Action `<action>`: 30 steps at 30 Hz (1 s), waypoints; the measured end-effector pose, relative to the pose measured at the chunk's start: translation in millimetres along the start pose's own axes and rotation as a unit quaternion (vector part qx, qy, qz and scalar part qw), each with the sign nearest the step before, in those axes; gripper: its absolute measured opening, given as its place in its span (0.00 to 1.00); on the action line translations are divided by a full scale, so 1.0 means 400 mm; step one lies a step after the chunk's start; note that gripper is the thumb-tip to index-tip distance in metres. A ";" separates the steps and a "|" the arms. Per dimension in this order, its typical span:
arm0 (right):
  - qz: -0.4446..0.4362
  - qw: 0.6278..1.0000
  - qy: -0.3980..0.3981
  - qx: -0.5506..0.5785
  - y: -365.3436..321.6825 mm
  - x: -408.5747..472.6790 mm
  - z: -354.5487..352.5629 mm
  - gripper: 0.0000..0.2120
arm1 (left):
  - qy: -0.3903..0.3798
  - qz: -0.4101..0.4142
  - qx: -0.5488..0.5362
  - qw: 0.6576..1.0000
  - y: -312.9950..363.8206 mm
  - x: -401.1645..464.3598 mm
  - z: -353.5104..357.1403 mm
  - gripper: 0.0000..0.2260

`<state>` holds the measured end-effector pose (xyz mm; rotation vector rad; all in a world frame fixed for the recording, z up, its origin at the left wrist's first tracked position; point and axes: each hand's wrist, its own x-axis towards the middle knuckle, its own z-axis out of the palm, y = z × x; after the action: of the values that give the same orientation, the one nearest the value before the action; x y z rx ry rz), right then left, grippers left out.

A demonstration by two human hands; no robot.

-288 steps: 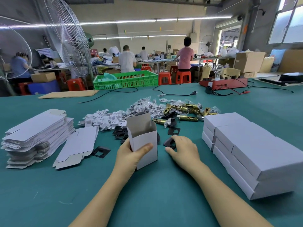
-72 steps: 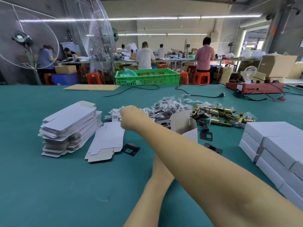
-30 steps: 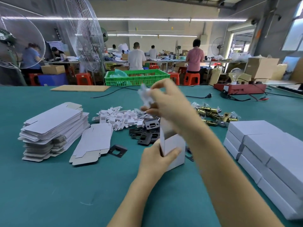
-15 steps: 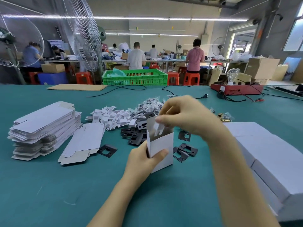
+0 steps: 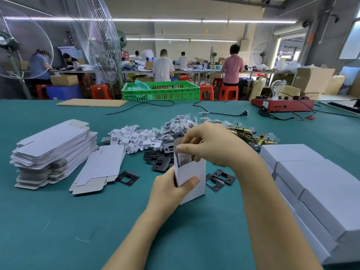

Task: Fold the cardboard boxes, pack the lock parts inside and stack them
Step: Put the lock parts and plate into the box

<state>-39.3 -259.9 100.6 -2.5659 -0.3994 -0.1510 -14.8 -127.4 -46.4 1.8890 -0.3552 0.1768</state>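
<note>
The open box (image 5: 191,179) stands upright on the green table (image 5: 58,221), its mouth facing up, gripped low on its near side by the left hand (image 5: 171,189), thumb across the front face and fingers curled behind. The right hand (image 5: 212,145) hovers over the box mouth with fingers bent, their tips reaching down into the opening; whether they pinch anything inside cannot be told.

Just behind the box and partly hidden by it lies a cluster of black strike plates (image 5: 158,159), and two more black plates (image 5: 220,178) lie just right of the box. A single black plate (image 5: 127,178) sits left of the box, touching a small pile of flat box blanks (image 5: 99,168). Farther left of the box rises a taller stack of flat blanks (image 5: 52,151). Behind the box are a heap of small white card pieces (image 5: 134,138), then bagged small parts (image 5: 179,122), and to the right behind it brass latch bolts (image 5: 247,134). Right of the box, closed white boxes (image 5: 311,184) are stacked in layers. Far behind the box, at the table's edge, stand a green crate (image 5: 161,91) and a red device (image 5: 282,105).
</note>
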 end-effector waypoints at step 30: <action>0.007 0.998 -0.053 -0.046 0.058 -0.034 -0.076 0.04 | 0.021 0.034 0.053 0.998 -0.004 -0.007 0.004 0.13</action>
<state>-45.8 -298.2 112.4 -2.6740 -0.4236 -0.0295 -17.1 -127.9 -49.4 1.9767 -0.3880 0.2847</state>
